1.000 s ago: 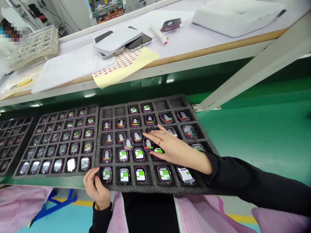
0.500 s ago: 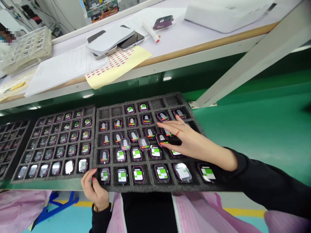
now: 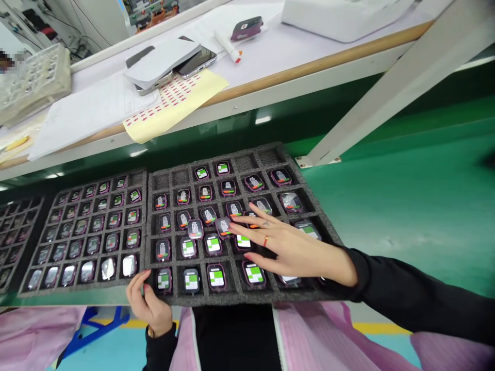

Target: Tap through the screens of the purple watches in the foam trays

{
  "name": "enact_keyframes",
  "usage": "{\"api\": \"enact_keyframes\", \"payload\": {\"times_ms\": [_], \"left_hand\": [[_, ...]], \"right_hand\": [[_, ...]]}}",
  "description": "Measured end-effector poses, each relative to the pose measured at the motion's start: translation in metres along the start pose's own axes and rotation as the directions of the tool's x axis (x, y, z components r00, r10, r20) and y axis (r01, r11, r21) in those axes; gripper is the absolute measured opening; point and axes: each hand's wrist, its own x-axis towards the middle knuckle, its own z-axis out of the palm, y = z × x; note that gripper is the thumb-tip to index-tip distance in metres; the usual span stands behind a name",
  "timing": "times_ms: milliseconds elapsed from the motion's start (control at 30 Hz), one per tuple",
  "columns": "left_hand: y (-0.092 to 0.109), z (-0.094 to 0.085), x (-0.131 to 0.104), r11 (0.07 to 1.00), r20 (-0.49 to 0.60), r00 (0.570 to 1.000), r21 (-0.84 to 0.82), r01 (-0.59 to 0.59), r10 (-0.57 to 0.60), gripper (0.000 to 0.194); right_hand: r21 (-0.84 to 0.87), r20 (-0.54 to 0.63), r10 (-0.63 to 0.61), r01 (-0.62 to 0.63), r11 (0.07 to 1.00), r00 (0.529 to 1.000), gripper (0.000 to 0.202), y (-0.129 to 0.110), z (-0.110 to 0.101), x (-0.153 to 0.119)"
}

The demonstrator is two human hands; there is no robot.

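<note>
A dark foam tray [image 3: 325,226] with a grid of pockets holds several small purple-cased watch bodies with lit screens. My right hand [image 3: 288,247] reaches over its middle, fingers spread and flat, fingertips beside a loose watch body [image 3: 224,226] that lies tilted across the pocket walls. A second loose watch body [image 3: 195,228] lies tilted just to its left. My left hand [image 3: 149,304] grips the tray's near left corner, thumb on top. A ring shows on my right hand.
A second foam tray [image 3: 141,178] of watch bodies lies to the left, a third at the far left edge. Behind runs a raised shelf [image 3: 309,64] with papers, a yellow sticker sheet [image 3: 174,103], phones, a marker and a white device. A white diagonal brace [image 3: 386,87] stands at right on the green belt.
My right hand moved right and back over the tray, then returned left toward the tilted watch body. The left hand stayed on the tray corner. The view shifted slightly.
</note>
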Motion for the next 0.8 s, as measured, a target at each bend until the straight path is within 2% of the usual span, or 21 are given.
{"api": "enact_keyframes", "payload": {"times_ms": [133, 267, 333, 500, 633, 700, 800], "left_hand": [[0.0, 0.0, 0.0, 1.0, -0.005, 1.0, -0.013, -0.011, 0.011, 0.02], [0.0, 0.0, 0.0, 1.0, -0.001, 1.0, -0.023, -0.013, 0.013, 0.02], [0.0, 0.0, 0.0, 0.999, -0.002, 1.0, -0.029, -0.015, 0.015, 0.019], [0.0, 0.001, 0.0, 0.999, -0.014, 1.0, -0.045, -0.015, 0.015, 0.019], [0.0, 0.002, 0.0, 0.999, -0.025, 1.0, -0.052, -0.012, 0.011, 0.02], [0.0, 0.002, 0.0, 0.999, -0.024, 1.0, -0.053, -0.008, 0.007, 0.021], [-0.002, 0.001, -0.001, 0.999, -0.019, 1.0, -0.054, -0.001, 0.0, 0.021]], "right_hand": [[-0.042, 0.054, -0.037, 0.039, 0.998, 0.998, 0.058, -0.001, 0.002, 0.004], [-0.068, 0.0, -0.05, 0.049, 0.996, 0.999, 0.051, 0.007, -0.001, 0.01], [-0.112, -0.008, -0.041, 0.04, 0.993, 0.999, 0.056, 0.012, -0.001, 0.016], [-0.171, 0.079, -0.004, 0.017, 0.985, 0.997, 0.078, 0.022, 0.006, 0.036], [-0.197, 0.103, -0.019, 0.039, 0.98, 0.995, 0.068, 0.024, 0.013, 0.045], [-0.186, 0.073, -0.036, 0.049, 0.981, 0.997, 0.06, 0.028, 0.012, 0.047], [-0.139, -0.05, -0.035, 0.028, 0.99, 0.998, 0.056, 0.047, 0.001, 0.048]]}}
